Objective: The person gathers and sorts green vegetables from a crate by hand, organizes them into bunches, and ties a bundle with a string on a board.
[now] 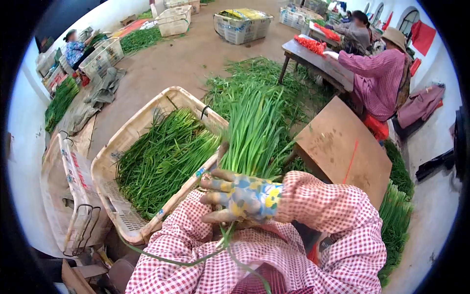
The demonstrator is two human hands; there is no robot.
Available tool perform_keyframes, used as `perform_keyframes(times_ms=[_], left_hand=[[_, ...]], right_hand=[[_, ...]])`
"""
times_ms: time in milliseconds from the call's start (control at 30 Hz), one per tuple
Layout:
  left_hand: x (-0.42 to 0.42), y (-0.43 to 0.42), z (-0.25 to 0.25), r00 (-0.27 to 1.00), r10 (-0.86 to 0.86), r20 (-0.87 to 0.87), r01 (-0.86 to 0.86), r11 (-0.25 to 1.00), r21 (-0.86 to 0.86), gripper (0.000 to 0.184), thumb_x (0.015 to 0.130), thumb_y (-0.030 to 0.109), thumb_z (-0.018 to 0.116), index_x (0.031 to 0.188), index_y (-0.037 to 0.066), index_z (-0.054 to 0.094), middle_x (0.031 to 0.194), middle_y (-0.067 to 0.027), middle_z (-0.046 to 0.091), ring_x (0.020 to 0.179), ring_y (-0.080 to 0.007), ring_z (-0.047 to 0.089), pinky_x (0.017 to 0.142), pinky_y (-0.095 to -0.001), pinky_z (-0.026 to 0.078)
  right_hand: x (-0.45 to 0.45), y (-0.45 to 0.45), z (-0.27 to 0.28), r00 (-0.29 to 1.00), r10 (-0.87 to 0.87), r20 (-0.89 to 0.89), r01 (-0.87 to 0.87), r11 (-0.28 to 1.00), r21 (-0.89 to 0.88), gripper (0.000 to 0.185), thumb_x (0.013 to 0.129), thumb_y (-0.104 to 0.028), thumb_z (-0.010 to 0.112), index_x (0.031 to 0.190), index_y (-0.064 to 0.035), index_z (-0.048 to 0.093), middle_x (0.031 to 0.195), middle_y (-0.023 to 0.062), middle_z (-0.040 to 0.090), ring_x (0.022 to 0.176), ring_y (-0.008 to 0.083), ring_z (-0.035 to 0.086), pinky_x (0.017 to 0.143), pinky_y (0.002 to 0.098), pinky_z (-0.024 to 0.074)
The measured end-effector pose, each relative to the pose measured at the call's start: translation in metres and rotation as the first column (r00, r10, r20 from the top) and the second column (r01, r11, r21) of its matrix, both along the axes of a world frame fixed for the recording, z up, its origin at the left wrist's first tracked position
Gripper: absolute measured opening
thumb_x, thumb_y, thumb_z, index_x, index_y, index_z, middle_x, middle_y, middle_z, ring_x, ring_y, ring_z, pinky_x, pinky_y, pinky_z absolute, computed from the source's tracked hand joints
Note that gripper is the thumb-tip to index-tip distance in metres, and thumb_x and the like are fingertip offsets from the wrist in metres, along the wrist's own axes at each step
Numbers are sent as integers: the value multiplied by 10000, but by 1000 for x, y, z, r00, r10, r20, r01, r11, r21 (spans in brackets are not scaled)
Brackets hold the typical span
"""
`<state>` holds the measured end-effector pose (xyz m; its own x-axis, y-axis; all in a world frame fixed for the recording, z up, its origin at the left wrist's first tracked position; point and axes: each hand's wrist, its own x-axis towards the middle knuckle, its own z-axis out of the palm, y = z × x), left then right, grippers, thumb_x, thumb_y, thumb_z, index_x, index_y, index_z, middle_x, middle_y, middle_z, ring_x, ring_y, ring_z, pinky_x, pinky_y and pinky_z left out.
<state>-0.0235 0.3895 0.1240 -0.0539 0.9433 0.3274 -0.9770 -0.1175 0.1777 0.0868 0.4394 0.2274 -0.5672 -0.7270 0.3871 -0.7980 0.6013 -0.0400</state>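
My right hand (240, 196), in a patterned glove with soiled fingers, lies across the lower end of a bundle of long green stalks (254, 130). Its fingers are spread and point left. My left sleeve (183, 223) reaches in from the lower left, but the left hand is hidden behind the right hand and the bundle, so its grip does not show. The bundle fans out away from me. Left of it, a white plastic crate (110, 152) holds more green stalks (166, 157). Loose green blades (196, 262) hang over my lap.
A brown board (338, 142) stands close on the right, with stalks beyond it. Another crate (73, 181) is at far left. Loose greens (230, 78) cover the floor ahead. A co-worker (379, 68) sits at a table (313, 58); others sit farther back.
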Motion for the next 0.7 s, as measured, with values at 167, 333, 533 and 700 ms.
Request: perform_keyframes(times_ms=[167, 333, 533, 700], left_hand=[[-13, 12, -3, 1000, 25, -13, -25, 1000, -10, 649, 804, 445, 685, 1284, 45, 511, 1179, -160, 607, 1012, -301, 633, 855, -446, 555], [-32, 76, -16, 948, -209, -239, 231, 970, 69, 671, 735, 342, 785, 1267, 16, 539, 1187, -138, 621, 1029, -259, 635, 872, -390, 547], [15, 152, 64, 506, 201, -839, -271, 960, 66, 894, 613, 333, 884, 1330, 38, 441, 1201, -76, 583, 1095, -210, 566, 942, -382, 474], [33, 226, 96, 154, 333, -930, -265, 921, 286, 917, 648, 342, 874, 1375, 69, 386, 1259, -82, 543, 1157, -224, 522, 1004, -393, 425]], right_hand=[[48, 62, 85, 902, -394, 178, 432, 844, -318, 526, 632, -227, 827, 1078, -32, 626, 1021, 137, 635, 1018, 319, 584, 859, 459, 472], [72, 158, 11, 633, -96, 768, 765, -75, -640, 830, 798, -377, 743, 1401, -15, 302, 1060, 88, 549, 848, 188, 585, 713, 361, 547], [42, 206, 31, 813, -253, 524, 557, 80, -826, 930, 749, -433, 788, 1436, -74, 274, 1275, 116, 551, 1180, 260, 529, 989, 408, 425], [65, 262, 61, 773, -527, 352, 498, 161, -852, 903, 797, -410, 745, 1477, -136, 217, 1401, 152, 420, 1256, 330, 460, 1020, 460, 413]])
